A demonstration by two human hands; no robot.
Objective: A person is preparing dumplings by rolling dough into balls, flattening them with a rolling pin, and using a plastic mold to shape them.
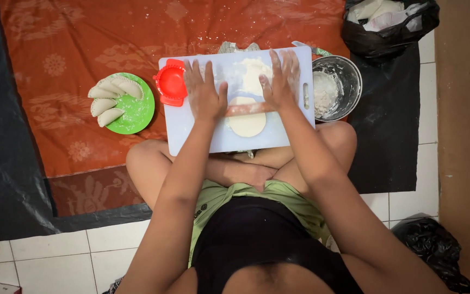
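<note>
Partly hidden under both flat palms: rolling pin (251, 109) on dough (247, 124).

Green plate (137, 117) of folded dumplings (107, 97) — red press (171, 83), flour bowl (349, 81).

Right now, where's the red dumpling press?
In the head view, the red dumpling press sits at the left edge of the white cutting board, just left of the left hand and right of the green plate of folded dumplings.

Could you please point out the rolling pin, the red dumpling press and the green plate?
rolling pin (248, 109), head view, bare middle between the hands.
red dumpling press (171, 83), head view, its centre.
green plate (137, 111), head view, bare floured part.
</note>
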